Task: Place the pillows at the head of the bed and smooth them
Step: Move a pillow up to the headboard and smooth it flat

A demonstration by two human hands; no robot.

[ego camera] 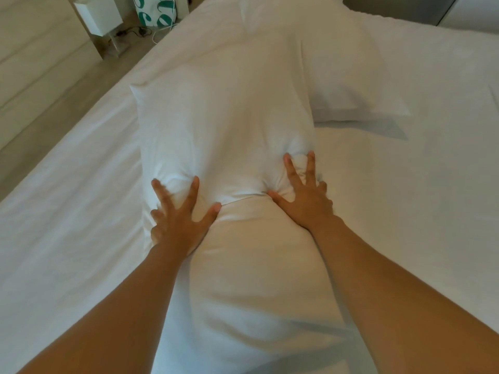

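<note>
A long white pillow (224,112) lies lengthwise on the white bed (421,201), running away from me. Its near part (259,279) looks creamier, and the whiter case ends in a bunched edge across the middle. My left hand (179,214) digs into that edge on the left side, fingers spread and fabric gathered between them. My right hand (303,190) grips the bunched fabric on the right side in the same way. A second white pillow (353,76) lies flat behind and to the right, partly under the first one.
The bed's left edge runs diagonally, with pale wooden floor (46,103) beyond it. A white box-shaped lamp (98,16), a white bag with teal letters (156,10) and cables (135,31) are at the top left. A grey wall or headboard (399,8) is at the top right.
</note>
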